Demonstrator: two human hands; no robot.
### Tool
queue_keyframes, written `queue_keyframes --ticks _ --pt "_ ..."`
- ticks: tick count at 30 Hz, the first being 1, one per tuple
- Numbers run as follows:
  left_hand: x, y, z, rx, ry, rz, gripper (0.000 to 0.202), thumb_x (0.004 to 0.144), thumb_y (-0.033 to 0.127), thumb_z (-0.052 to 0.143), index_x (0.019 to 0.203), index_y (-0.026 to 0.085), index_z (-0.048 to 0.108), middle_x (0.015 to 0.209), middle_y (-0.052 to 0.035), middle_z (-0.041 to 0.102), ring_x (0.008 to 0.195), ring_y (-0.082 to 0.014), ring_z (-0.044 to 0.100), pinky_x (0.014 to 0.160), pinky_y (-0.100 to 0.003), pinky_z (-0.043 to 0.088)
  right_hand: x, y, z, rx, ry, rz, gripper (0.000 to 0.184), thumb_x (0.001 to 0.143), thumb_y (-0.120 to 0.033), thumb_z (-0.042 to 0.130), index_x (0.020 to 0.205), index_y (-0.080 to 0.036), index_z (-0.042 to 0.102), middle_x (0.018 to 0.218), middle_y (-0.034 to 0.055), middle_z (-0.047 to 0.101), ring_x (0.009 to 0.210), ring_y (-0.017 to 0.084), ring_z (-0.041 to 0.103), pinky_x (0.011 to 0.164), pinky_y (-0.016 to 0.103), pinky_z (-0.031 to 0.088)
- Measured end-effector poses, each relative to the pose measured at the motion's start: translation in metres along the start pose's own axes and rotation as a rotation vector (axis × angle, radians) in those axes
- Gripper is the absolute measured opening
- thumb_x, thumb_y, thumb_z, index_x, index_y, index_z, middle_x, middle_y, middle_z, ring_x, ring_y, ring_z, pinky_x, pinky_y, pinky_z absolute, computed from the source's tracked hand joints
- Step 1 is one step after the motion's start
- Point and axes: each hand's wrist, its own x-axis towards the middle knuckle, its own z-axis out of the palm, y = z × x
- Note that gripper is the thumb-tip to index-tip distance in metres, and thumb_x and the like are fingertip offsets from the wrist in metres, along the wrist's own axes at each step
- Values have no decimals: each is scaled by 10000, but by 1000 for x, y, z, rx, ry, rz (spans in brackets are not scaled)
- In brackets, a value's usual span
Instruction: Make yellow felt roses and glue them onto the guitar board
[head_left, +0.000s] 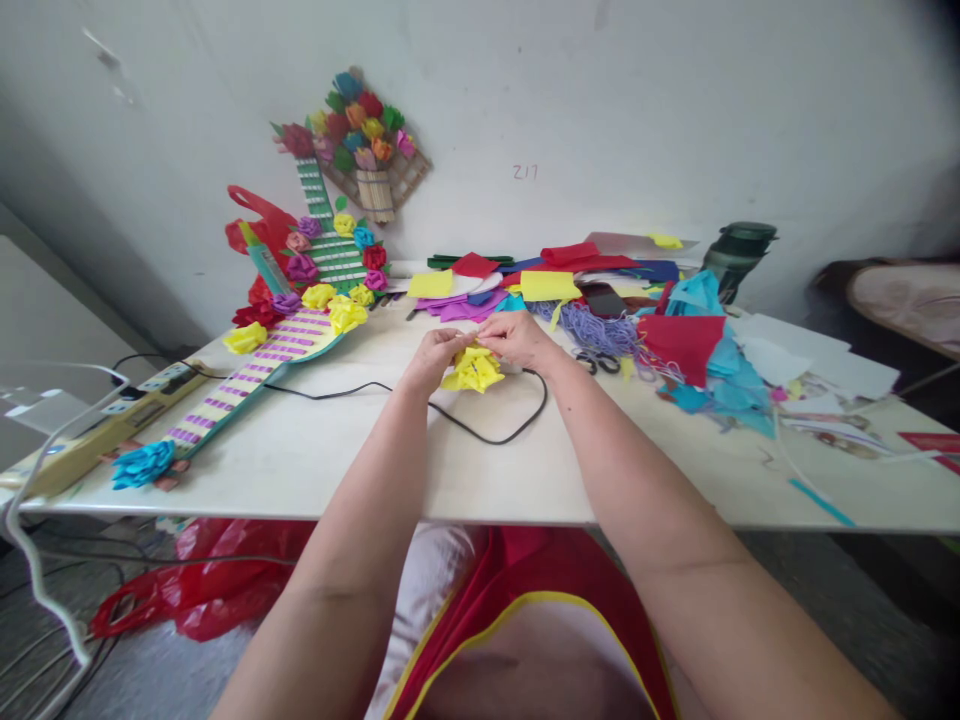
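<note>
A yellow paper flower (475,371) with crumpled petals is held just above the white table between my two hands. My left hand (436,357) pinches it from the left side, fingers closed. From the upper right, my right hand (517,338) grips its top edge with thumb and fingers together. A black cable (495,440) loops on the tabletop below the flower. To the left lies a guitar-shaped board (255,375) with purple stripes, bearing yellow flowers (347,314) at its upper end and a blue flower (142,465) at its lower end.
Coloured paper sheets (551,287), a phone (602,299) and purple string (592,328) lie along the wall. Black scissors (598,362) sit right of my right hand. A dark bottle (739,258) stands at the back right. A power strip (112,420) is at the left edge.
</note>
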Motion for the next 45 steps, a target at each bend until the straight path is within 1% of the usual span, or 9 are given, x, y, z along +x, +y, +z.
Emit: queue_keyframes --ticks 5,9,14,19,21,24,29,35,45 --pt "1 1 2 19 7 4 408 577 447 864 591 140 596 510 22 539 459 -64 459 467 -212 308 2 4 1 -30 37 -29 175 716 -135 608 587 -165 723 834 80 738 754 170 661 696 276 514" --pt "0 3 5 25 31 2 391 559 420 877 606 138 610 510 24 549 471 -71 478 481 -210 334 3 7 3 -33 43 -22 169 706 -116 611 574 -166 704 817 76 733 765 170 660 730 288 518" --pt "-1 3 6 47 39 -8 381 577 407 874 611 138 605 508 24 555 457 -70 468 476 -215 329 1 11 4 -2 48 116 69 685 -164 654 649 -141 708 797 75 709 722 160 622 693 293 497" --pt "0 2 4 49 34 -10 393 558 422 880 625 137 618 534 15 584 491 -86 506 503 -218 363 -6 0 -7 115 -66 262 166 749 -280 618 713 -135 692 676 10 617 591 114 524 585 265 449" --pt "0 1 3 52 35 -7 394 547 424 882 629 135 626 536 16 583 487 -83 494 503 -219 358 -8 -6 -12 129 -108 326 177 761 -287 606 732 -133 687 581 -20 542 536 104 466 531 253 407" --pt "0 1 2 60 29 -8 378 552 409 879 646 131 640 548 8 590 501 -86 497 512 -221 357 -9 -11 -16 145 -151 368 191 764 -312 618 755 -137 694 532 -36 485 516 101 424 495 244 366" --pt "0 1 1 75 26 -13 342 585 384 863 663 128 650 557 1 596 515 -91 507 521 -222 354 -7 -9 -13 142 -126 322 191 750 -322 622 687 -146 665 548 -36 478 545 96 407 517 247 341" --pt "0 1 1 60 19 -20 345 555 362 879 678 117 668 577 -8 619 531 -90 512 538 -219 369 -6 -4 -9 117 -128 295 275 765 -329 593 550 -173 523 561 -37 418 574 96 378 551 256 332" --pt "0 2 0 49 9 -29 293 557 315 845 643 135 631 540 14 581 531 -94 528 554 -222 396 -5 1 -11 19 -120 229 208 753 -284 636 591 -156 609 612 5 571 658 132 488 615 244 395"
